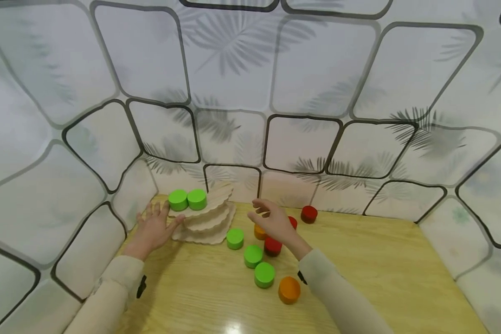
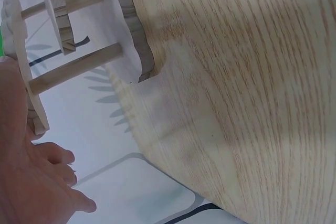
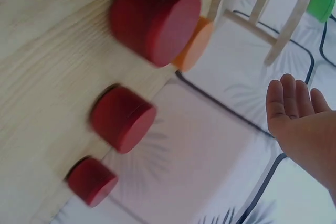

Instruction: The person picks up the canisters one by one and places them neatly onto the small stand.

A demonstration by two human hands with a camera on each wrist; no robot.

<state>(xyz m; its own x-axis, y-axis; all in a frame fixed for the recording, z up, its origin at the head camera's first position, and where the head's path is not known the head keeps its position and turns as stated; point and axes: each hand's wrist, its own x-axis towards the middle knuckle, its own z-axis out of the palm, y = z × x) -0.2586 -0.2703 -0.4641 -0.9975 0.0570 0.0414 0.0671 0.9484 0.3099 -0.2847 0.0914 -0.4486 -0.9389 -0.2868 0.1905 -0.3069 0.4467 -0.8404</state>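
Note:
A cream wooden stand with three wavy-edged tiers (image 1: 203,235) is at the back left. Two green cylinders (image 1: 187,200) sit on its top tier. My left hand (image 1: 153,229) is at the left end of that tier, fingers spread and thumb at its front edge; in the left wrist view, the tier's edge (image 2: 32,106) overlaps the hand. To the right, my right hand (image 1: 273,222) is above loose cylinders, fingers slightly bent and nothing in them. Below it lie red cylinders (image 1: 272,247) and an orange one (image 1: 260,233), partly hidden by the hand.
Three green cylinders (image 1: 253,256) lie in front of the stand, with an orange cylinder (image 1: 289,290) nearer me. Another red cylinder (image 1: 309,214) is by the back wall (image 1: 234,139). Patterned walls close in the wooden table (image 1: 380,260) at the back and sides.

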